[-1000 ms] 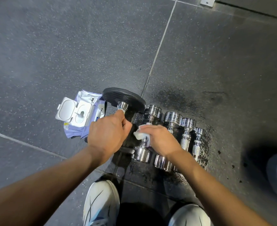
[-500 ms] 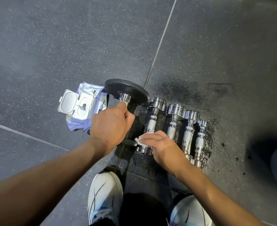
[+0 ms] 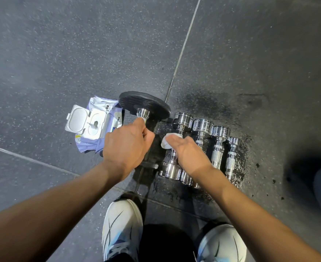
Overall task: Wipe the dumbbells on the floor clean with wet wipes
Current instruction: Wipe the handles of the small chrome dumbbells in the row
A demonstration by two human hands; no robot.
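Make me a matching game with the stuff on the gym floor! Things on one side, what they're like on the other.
Things:
1. wipes pack
2. black-plate dumbbell
3. white wipe
4. smallest chrome dumbbell

States:
A. far end of the row
B. lid flipped open
C. pressed under the right hand
D. gripped by the left hand

Pairs: 1-B, 2-D, 3-C, 4-A

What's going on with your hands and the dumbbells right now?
Left hand gripping black-plate dumbbell. Right hand pressing wet wipe on first chrome dumbbell. Nothing blocking.
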